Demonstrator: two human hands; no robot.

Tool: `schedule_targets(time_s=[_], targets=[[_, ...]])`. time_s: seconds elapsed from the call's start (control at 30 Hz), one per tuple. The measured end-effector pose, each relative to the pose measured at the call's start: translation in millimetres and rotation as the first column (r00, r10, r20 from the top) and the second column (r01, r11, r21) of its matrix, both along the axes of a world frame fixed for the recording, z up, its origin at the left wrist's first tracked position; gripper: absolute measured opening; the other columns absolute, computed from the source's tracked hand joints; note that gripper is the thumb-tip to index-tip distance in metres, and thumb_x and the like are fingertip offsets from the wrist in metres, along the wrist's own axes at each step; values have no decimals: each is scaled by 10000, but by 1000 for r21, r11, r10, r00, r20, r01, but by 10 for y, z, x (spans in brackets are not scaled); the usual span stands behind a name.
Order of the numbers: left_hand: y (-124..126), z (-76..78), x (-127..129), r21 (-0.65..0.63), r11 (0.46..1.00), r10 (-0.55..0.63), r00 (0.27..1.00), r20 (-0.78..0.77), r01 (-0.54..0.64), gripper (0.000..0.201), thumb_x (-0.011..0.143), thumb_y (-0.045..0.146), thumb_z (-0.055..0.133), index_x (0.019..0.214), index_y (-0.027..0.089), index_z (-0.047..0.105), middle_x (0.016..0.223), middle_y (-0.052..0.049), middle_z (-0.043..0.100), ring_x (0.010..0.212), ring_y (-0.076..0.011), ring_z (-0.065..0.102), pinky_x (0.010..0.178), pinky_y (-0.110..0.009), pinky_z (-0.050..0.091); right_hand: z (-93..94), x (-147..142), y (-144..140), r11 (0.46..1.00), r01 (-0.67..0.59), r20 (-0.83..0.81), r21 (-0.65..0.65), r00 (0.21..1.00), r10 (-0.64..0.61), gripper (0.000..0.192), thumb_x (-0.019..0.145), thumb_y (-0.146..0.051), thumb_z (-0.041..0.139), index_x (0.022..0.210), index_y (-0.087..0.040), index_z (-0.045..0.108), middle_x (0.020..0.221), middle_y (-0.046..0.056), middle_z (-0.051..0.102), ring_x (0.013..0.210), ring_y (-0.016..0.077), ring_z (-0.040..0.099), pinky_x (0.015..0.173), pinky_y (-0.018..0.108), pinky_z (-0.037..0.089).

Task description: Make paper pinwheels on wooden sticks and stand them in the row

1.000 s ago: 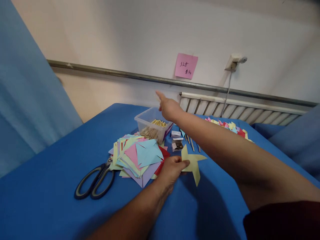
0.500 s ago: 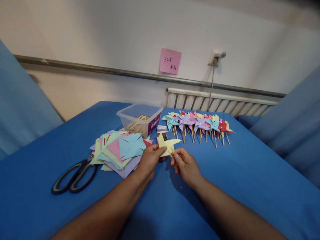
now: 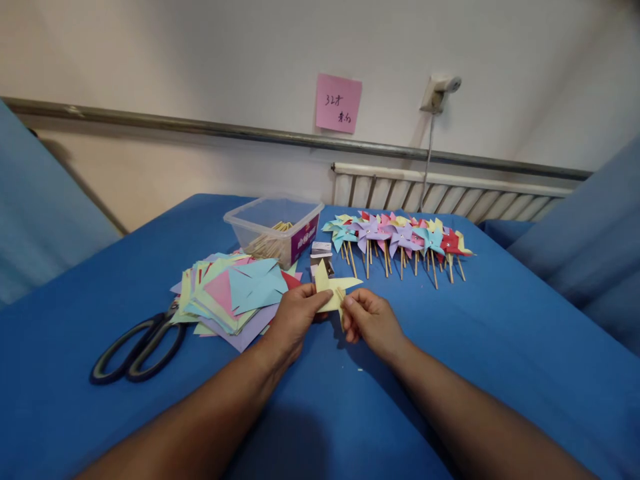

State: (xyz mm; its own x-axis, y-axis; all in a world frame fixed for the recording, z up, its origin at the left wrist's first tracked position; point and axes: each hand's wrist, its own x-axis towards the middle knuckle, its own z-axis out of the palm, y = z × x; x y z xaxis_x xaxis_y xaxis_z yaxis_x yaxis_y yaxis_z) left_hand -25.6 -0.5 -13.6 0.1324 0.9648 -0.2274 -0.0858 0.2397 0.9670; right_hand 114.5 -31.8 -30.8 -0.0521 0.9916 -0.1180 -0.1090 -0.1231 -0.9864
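The left hand (image 3: 295, 315) pinches a yellow paper pinwheel (image 3: 332, 288) by its near edge, just over the blue table (image 3: 500, 347). The right hand (image 3: 371, 320) meets it from the 3 o'clock side, and its fingertips pinch what looks like a thin wooden stick (image 3: 341, 295) at the paper's middle. At 9 o'clock lies a pile of colored paper (image 3: 233, 293), with scissors (image 3: 137, 345) past it. At 11 o'clock stands a clear box (image 3: 273, 229) of sticks. At 1 o'clock, a row of finished pinwheels (image 3: 397, 240) lies near the wall.
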Motion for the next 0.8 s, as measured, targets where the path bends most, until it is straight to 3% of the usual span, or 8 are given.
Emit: schedule_targets(time_s=[0.2, 0.8], targets=[[-31, -17, 2, 9, 999, -53, 999, 8, 53, 221, 678, 339, 708, 712, 128, 654, 654, -44, 654, 550, -121, 546, 549, -251, 395, -38, 13, 8, 999, -52, 21, 9, 998, 51, 338, 811, -521, 538, 785, -184, 522, 503, -58, 581, 327, 69, 479, 341, 172, 335], [-38, -34, 31, -15, 1000, -20, 999, -33, 20, 198, 657, 300, 689, 651, 140, 574, 561, 5, 564, 483, -93, 484, 494, -232, 373, -73, -13, -28, 997, -62, 41, 46, 997, 60, 317, 813, -495, 554, 743, -191, 502, 524, -55, 601, 351, 64, 492, 370, 173, 364]])
